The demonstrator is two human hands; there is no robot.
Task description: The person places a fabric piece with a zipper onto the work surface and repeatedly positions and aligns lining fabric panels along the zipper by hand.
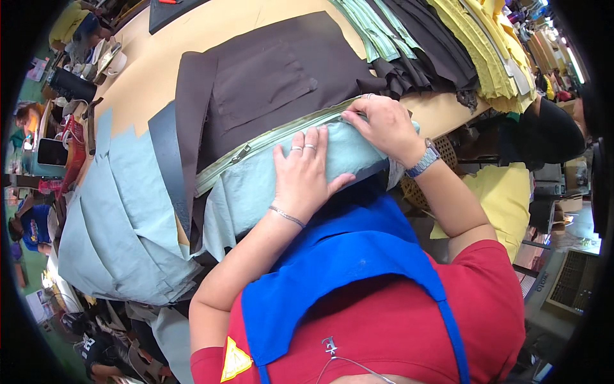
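A dark brown fabric panel (pixel 262 64) with a sewn patch pocket lies on the table in front of me. Along its near edge runs a pale green zipper (pixel 272 142), its metal slider (pixel 241 153) toward the left end. Light blue fabric (pixel 246 192) extends from the zipper toward me. My left hand (pixel 304 169) rests on this light blue fabric, fingers outstretched and their tips at the zipper. Closer to the zipper's right end, my right hand (pixel 387 125) pinches the zipper edge between thumb and fingers. Its curled fingers partly cover that end.
Light blue fabric pieces (pixel 128 211) hang over the table's left edge, beside a dark flat board (pixel 166 150). Dark pieces with green zippers (pixel 409 48) and yellow pieces (pixel 486 57) are piled at the far right. Yellow fabric (pixel 502 198) lies beside my right arm.
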